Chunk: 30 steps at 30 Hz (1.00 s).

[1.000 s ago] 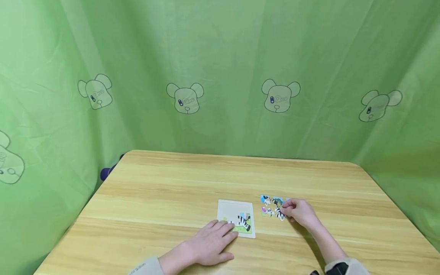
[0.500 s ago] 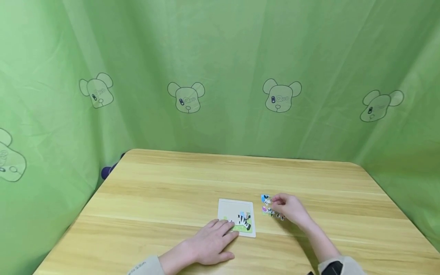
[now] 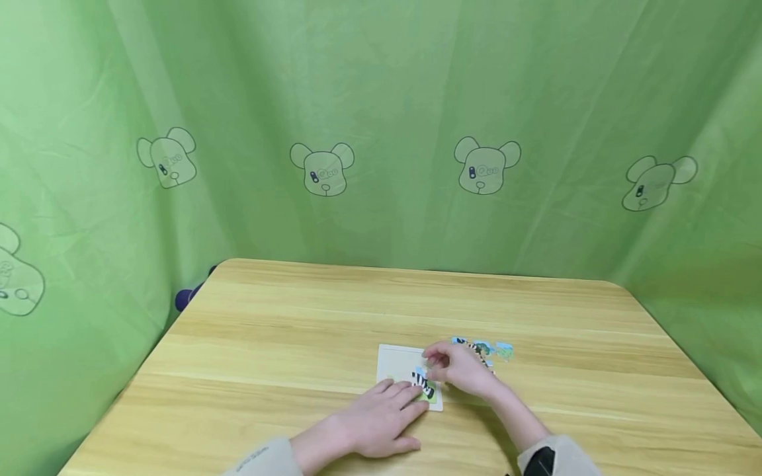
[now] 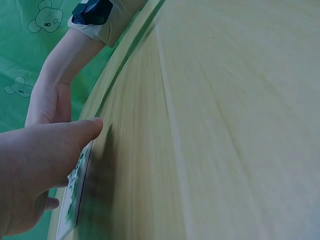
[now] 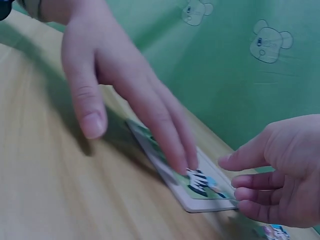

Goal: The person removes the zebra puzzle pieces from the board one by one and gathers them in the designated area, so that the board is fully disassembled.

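In the head view, the board [image 3: 395, 360] was overlaid by the outstretched fingers of the left hand [image 3: 381, 420], its thumb apart; the right hand [image 3: 464, 369] was curled over the right edge, nearer than the loose pieces [image 3: 483, 347]. Fitting seemed best served by light steadying pressure — with any piece lowered flat and the gap left uncovered. In the left wrist view, the board was shown beyond the left thumb [image 4: 87, 130]. In the right wrist view, the zebra [image 5: 198, 183] was just beside the left fingertips; whether anything was pinched by the right fingers could not be told.
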### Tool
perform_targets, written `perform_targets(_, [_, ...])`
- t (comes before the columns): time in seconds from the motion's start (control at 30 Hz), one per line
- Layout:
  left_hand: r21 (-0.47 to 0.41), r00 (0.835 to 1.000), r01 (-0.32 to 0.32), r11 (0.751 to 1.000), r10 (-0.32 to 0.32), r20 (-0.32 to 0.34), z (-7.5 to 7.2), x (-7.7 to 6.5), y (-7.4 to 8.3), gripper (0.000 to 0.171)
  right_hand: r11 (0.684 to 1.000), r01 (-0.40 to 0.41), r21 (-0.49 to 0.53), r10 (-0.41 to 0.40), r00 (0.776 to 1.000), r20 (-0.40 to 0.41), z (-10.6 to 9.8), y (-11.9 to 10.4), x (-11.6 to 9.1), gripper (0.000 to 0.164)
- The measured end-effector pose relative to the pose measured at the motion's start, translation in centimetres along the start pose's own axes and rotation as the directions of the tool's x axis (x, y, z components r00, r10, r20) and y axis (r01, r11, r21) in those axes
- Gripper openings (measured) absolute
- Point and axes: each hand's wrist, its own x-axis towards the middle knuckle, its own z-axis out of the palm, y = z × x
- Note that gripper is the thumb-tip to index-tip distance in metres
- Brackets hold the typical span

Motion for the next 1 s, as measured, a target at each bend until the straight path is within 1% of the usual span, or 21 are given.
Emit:
perform_targets(0.17, [0.023, 1.0, -0.011, 1.0, 0.011, 0.008, 0.2, 0.3, 0.1, 0.061, 0.999, 0.006, -0.053, -0.005, 1.0, 0.013, 0.7, -0.2, 0.1, 0.032])
perform_targets(0.3, [0.028, 1.0, -0.013, 1.0, 0.013, 0.011, 0.6, 0.4, 0.1, 0.062, 0.995, 0.002, -0.096, -0.001, 1.0, 0.006, 1.0, 0.0, 0.2, 0.031])
perform_targets(0.47, [0.039, 1.0, -0.009, 0.999, 0.009, 0.0, 0.9, 0.5, 0.1, 0.062, 0.984, 0.041, -0.172, -0.039, 0.999, 0.012, 1.2, 0.1, 0.4, 0.029])
perform_targets(0.6, [0.047, 1.0, -0.001, 0.999, 0.001, -0.004, 0.9, 0.6, 0.2, 0.062, 0.977, 0.059, -0.203, -0.055, 0.998, 0.029, 1.3, 0.1, 0.6, 0.028])
perform_targets(0.7, [0.049, 1.0, 0.005, 0.999, -0.005, -0.002, 0.8, 0.6, 0.3, 0.061, 0.978, 0.069, -0.198, -0.062, 0.997, 0.04, 1.3, 0.2, 0.7, 0.025])
perform_targets(0.77, [0.048, 1.0, 0.009, 0.999, -0.009, 0.001, 0.7, 0.6, 0.3, 0.061, 0.977, 0.086, -0.195, -0.079, 0.996, 0.046, 1.2, 0.3, 0.7, 0.021])
perform_targets(0.9, [0.045, 1.0, 0.011, 0.999, -0.011, -0.004, 0.7, 0.6, 0.4, 0.061, 0.981, 0.124, -0.148, -0.115, 0.991, 0.064, 1.1, 0.7, 0.6, 0.01])
perform_targets(1.0, [0.046, 1.0, 0.009, 0.999, -0.008, -0.013, 0.8, 0.6, 0.4, 0.061, 0.982, 0.149, -0.115, -0.14, 0.987, 0.081, 1.0, 0.9, 0.6, 0.008])
